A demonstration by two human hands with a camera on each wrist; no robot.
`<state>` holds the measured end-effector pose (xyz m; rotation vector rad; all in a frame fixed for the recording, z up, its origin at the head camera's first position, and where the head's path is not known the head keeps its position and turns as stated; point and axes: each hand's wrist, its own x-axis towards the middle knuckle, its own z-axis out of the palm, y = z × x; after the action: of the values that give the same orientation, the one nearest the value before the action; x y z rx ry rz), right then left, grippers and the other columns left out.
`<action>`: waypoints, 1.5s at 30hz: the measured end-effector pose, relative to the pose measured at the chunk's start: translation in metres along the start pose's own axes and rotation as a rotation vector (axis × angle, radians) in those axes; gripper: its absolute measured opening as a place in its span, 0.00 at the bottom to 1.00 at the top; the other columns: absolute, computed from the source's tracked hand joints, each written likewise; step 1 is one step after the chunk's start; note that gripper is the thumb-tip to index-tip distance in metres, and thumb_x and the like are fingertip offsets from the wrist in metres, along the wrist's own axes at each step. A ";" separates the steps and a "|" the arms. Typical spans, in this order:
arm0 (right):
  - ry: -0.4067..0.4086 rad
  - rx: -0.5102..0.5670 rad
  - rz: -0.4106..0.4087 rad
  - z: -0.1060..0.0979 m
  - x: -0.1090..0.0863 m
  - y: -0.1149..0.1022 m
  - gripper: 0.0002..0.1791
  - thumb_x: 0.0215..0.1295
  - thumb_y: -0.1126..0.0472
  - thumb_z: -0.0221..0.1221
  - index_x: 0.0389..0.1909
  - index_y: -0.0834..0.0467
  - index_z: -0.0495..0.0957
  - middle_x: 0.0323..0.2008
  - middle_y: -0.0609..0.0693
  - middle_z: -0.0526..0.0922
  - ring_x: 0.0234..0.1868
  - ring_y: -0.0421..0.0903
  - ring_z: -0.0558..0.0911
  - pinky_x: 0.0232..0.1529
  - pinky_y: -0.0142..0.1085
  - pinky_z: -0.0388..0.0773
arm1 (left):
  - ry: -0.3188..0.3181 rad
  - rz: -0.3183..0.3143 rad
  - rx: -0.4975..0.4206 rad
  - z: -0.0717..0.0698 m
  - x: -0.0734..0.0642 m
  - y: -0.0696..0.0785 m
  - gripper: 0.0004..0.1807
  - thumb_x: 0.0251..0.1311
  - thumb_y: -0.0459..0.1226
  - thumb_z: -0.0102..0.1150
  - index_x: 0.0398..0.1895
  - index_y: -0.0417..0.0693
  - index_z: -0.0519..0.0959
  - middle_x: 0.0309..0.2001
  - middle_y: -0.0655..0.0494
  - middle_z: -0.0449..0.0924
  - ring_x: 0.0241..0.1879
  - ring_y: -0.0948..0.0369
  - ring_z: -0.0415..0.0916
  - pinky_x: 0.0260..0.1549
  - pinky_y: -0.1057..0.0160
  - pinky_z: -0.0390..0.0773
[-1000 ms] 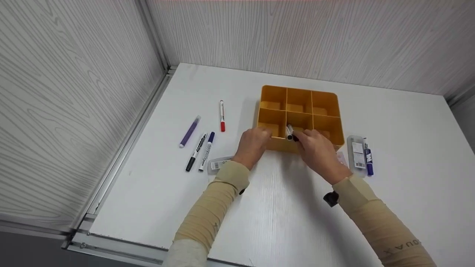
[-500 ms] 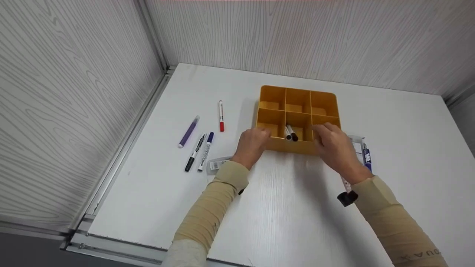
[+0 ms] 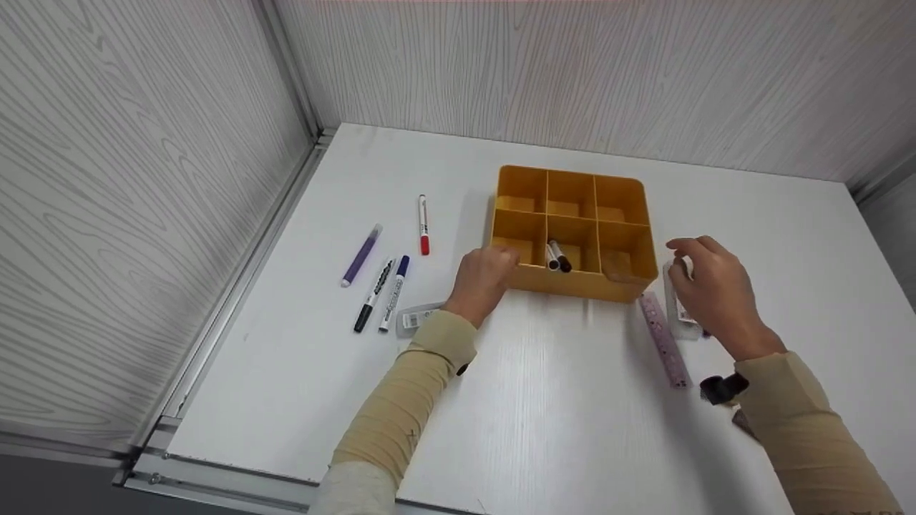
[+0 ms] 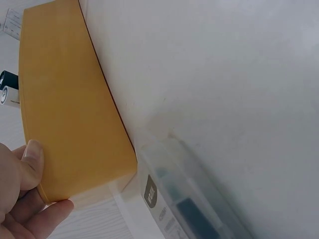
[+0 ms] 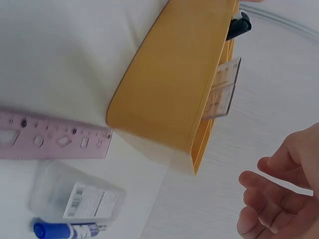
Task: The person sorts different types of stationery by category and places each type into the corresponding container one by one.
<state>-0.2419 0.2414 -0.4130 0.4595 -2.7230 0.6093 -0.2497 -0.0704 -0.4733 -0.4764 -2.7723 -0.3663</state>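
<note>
My left hand (image 3: 483, 282) grips the near left rim of an orange-yellow six-compartment box (image 3: 572, 285), thumb outside the wall in the left wrist view. Two markers (image 3: 554, 257), one white-ended and one dark-ended, lean together in its front middle compartment. From the front right compartment a clear ruler (image 5: 222, 89) sticks up in the right wrist view. Right of the box, my right hand (image 3: 719, 297) hovers with loosely bent fingers and nothing between them. Under it lies a clear plastic case (image 5: 75, 194) beside a blue marker (image 5: 65, 230).
A pink ruler (image 3: 664, 340) lies off the box's near right corner. On the left are a purple marker (image 3: 361, 256), a black-capped marker (image 3: 373, 295), a blue-capped marker (image 3: 394, 293) and a red-capped marker (image 3: 424, 225). Another clear case (image 4: 174, 194) sits by my left wrist.
My right hand has let go of a dark-ended marker in the front middle compartment and moved right, off the box, uncovering the pink ruler. The left hand stays on the rim.
</note>
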 end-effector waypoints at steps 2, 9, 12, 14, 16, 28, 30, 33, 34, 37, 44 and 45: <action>0.015 -0.013 0.001 -0.003 -0.004 0.009 0.15 0.66 0.70 0.51 0.49 0.65 0.80 0.40 0.62 0.81 0.29 0.50 0.75 0.30 0.36 0.70 | 0.014 0.007 0.002 0.000 -0.001 -0.001 0.07 0.65 0.29 0.58 0.40 0.44 0.85 0.30 0.51 0.86 0.28 0.58 0.82 0.32 0.65 0.83; 0.013 -0.072 0.006 -0.006 -0.022 0.041 0.14 0.63 0.72 0.53 0.48 0.67 0.79 0.38 0.65 0.81 0.27 0.53 0.76 0.24 0.37 0.68 | 0.046 0.017 -0.017 0.002 -0.002 -0.004 0.05 0.65 0.32 0.60 0.38 0.44 0.85 0.31 0.51 0.86 0.29 0.57 0.83 0.31 0.63 0.83; 0.002 -0.076 0.027 -0.006 -0.029 0.051 0.14 0.62 0.72 0.53 0.47 0.68 0.79 0.37 0.66 0.80 0.27 0.54 0.77 0.24 0.38 0.68 | 0.027 0.011 -0.011 0.002 -0.002 -0.003 0.06 0.65 0.33 0.60 0.39 0.44 0.85 0.31 0.51 0.86 0.30 0.57 0.83 0.32 0.64 0.83; -0.020 -0.069 0.049 -0.005 -0.032 0.058 0.14 0.62 0.72 0.53 0.47 0.68 0.78 0.37 0.67 0.80 0.27 0.56 0.77 0.24 0.39 0.67 | 0.017 0.008 -0.008 0.001 -0.002 -0.003 0.06 0.66 0.34 0.60 0.40 0.44 0.85 0.31 0.51 0.86 0.29 0.57 0.83 0.31 0.64 0.82; -0.060 -0.067 0.077 -0.003 -0.037 0.066 0.15 0.62 0.72 0.53 0.48 0.69 0.77 0.36 0.68 0.80 0.27 0.56 0.77 0.23 0.39 0.67 | 0.008 0.002 -0.007 0.000 -0.002 -0.003 0.06 0.66 0.34 0.59 0.40 0.44 0.85 0.31 0.51 0.86 0.29 0.58 0.83 0.31 0.64 0.82; -0.372 -0.040 0.287 0.012 -0.054 0.092 0.25 0.68 0.65 0.52 0.61 0.75 0.64 0.41 0.72 0.78 0.31 0.53 0.78 0.26 0.36 0.72 | -0.005 -0.005 0.014 0.001 -0.001 0.001 0.08 0.67 0.32 0.57 0.42 0.45 0.85 0.32 0.52 0.86 0.29 0.58 0.82 0.33 0.65 0.82; -0.402 -0.035 0.307 0.014 -0.055 0.094 0.27 0.68 0.64 0.52 0.63 0.76 0.62 0.42 0.72 0.78 0.32 0.54 0.78 0.26 0.37 0.72 | -0.012 -0.007 0.018 0.001 -0.001 0.001 0.08 0.67 0.32 0.57 0.43 0.45 0.85 0.32 0.52 0.86 0.29 0.58 0.81 0.33 0.66 0.82; -0.427 -0.028 0.315 0.016 -0.057 0.097 0.28 0.68 0.64 0.52 0.63 0.77 0.60 0.40 0.71 0.77 0.31 0.53 0.78 0.26 0.37 0.73 | -0.011 -0.003 0.020 0.001 -0.001 0.001 0.08 0.67 0.32 0.58 0.42 0.45 0.85 0.31 0.52 0.86 0.29 0.58 0.81 0.33 0.66 0.82; -0.428 -0.027 0.313 0.017 -0.057 0.097 0.28 0.68 0.65 0.52 0.63 0.78 0.60 0.39 0.71 0.78 0.31 0.53 0.78 0.26 0.37 0.73 | -0.003 0.001 0.021 0.001 -0.001 0.000 0.07 0.66 0.32 0.58 0.41 0.45 0.85 0.31 0.52 0.85 0.29 0.58 0.81 0.32 0.66 0.82; -0.430 -0.023 0.312 0.018 -0.059 0.098 0.28 0.68 0.65 0.53 0.62 0.79 0.61 0.38 0.71 0.78 0.31 0.53 0.78 0.26 0.39 0.73 | 0.028 0.016 0.016 0.002 -0.002 0.000 0.05 0.64 0.31 0.60 0.38 0.45 0.85 0.30 0.52 0.85 0.28 0.58 0.82 0.31 0.64 0.82; -0.462 -0.015 0.360 0.021 -0.060 0.101 0.28 0.69 0.64 0.50 0.62 0.80 0.60 0.44 0.77 0.76 0.36 0.58 0.80 0.32 0.45 0.78 | 0.039 0.022 0.013 0.001 -0.002 -0.001 0.06 0.64 0.30 0.59 0.37 0.44 0.85 0.29 0.52 0.86 0.29 0.57 0.83 0.31 0.64 0.82; -0.459 -0.014 0.360 0.021 -0.060 0.101 0.28 0.69 0.64 0.50 0.61 0.81 0.60 0.45 0.77 0.75 0.36 0.58 0.80 0.32 0.45 0.79 | 0.035 0.020 0.011 0.001 -0.002 -0.001 0.06 0.65 0.30 0.58 0.37 0.44 0.85 0.29 0.52 0.86 0.29 0.57 0.83 0.31 0.64 0.82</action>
<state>-0.2303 0.3332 -0.4889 0.1084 -3.2843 0.6344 -0.2487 -0.0714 -0.4751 -0.4906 -2.7325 -0.3512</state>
